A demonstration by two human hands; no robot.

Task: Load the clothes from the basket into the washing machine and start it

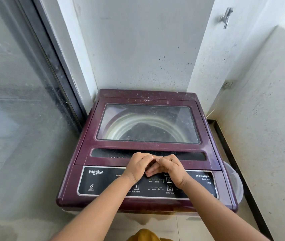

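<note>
I am looking down at the washing machine (147, 148). It is dark purple and it sits in a corner. My two hands meet over its front part.

My left hand (138, 166) is curled, with the knuckles up. My right hand (171, 168) is curled the same way, just beside it. The tips of my fingers (153, 156) touch each other in the middle. Both hands rest at the front edge of the lid (147, 124). I cannot tell if they hold the edge or only lie on it. I see nothing else inside them.

The lid is shut and flat. It starts right past my fingers. It has a big glass window (147, 123). Through the glass I can see the round tub (138, 126) with something dark at the bottom. I cannot tell what the dark thing is.

Under my wrists is the black button panel (103, 181). The Start/Pause button (136, 186) is between my two arms, closer to my left wrist. Small green lights glow near the words Wash, Rinse and Dry, just below my hands.

Far off to the left of my left arm is a glass door (20, 101). Off to the right of my right arm, a see-through plastic tub (233, 181) peeks out from beside the machine. High up on the right wall is a tap (226, 17). Down near my body, at the bottom edge, is a bit of yellow cloth (144, 235).
</note>
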